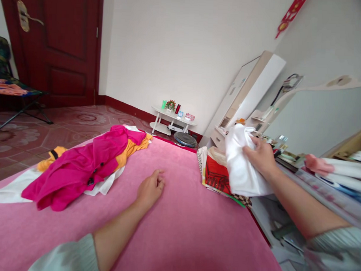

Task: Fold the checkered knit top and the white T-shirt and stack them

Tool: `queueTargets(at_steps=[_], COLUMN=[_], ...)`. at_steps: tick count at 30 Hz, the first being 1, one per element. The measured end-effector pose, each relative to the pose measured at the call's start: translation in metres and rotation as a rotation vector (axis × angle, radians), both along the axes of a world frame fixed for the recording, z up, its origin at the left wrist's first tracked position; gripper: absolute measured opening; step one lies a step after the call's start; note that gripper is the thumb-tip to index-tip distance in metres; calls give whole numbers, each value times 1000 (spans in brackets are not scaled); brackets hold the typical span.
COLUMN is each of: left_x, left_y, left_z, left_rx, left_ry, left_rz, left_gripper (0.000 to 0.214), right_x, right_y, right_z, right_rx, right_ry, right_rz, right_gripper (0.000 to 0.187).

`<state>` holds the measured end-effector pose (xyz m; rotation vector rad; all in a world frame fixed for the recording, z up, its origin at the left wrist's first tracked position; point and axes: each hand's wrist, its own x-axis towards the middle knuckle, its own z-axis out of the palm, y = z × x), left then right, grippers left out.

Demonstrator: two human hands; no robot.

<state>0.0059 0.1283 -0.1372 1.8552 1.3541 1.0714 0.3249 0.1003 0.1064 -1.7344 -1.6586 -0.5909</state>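
My right hand (261, 156) grips a folded white garment (240, 165) by its upper right side. The garment is over the right end of a low stack of folded clothes (217, 172), red and patterned, at the bed's right edge; whether it touches the stack is hard to tell. My left hand (151, 188) is low over the pink bedspread (177, 214), its fingers loosely bent and apart, with nothing in them. To its left lies a loose heap of unfolded clothes: a magenta garment (87, 166) on top of yellow (135, 147) and white pieces (14, 187).
Right of the bed stands a dressing table with a mirror (323, 116) and small bottles. More cloth (339, 170) lies nearer on the right. Beyond the bed's far edge are a low white table (172, 115) and a round dark device (185, 139). A folding chair (19, 90) stands left.
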Motion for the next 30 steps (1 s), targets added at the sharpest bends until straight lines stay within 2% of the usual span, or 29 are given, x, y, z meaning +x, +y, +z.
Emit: queueTargets(at_steps=[1,3,6,8,10,11,13,18,20,23,26,28,30], left_x=[0,1,2,3,3,3,3,3,3,3,3,3,3], left_y=[0,0,0,-1,-2,-2,-3,-5,-4,-4,-3,-3,-3], left_z=[0,0,0,1,3,4,7,9,8,7,6,6,6], left_rx=[-3,-8,-12,-14,-21,-25,-26,-31,-32,-27,-20,-20,-21], left_ry=[6,21,52,75,102,116,136,151,152,148,145,141,139], left_rz=[3,8,22,30,28,25,23,15,11,8,3,2,-3], left_gripper=[36,37,38,39,38,38,38,39,38,38,38,37,35], right_x=[15,41,70,81,88,92,97,101,98,97,104,115,127], right_y=[15,40,62,67,66,65,62,62,63,65,66,63,57], right_z=[0,-13,-57,-93,-120,-127,-129,-96,-92,-105,-123,-125,-121], right_rx=[-9,-85,-345,-485,-529,-524,-485,-352,-334,-385,-347,-291,-254], right_ry=[-33,-79,-108,-96,-67,-50,-22,-25,-20,17,135,210,240], right_rz=[-52,-175,-331,-366,-409,-434,-474,-484,-449,-353,-274,-264,-312], right_gripper=[45,46,49,46,43,43,45,49,50,46,44,43,44])
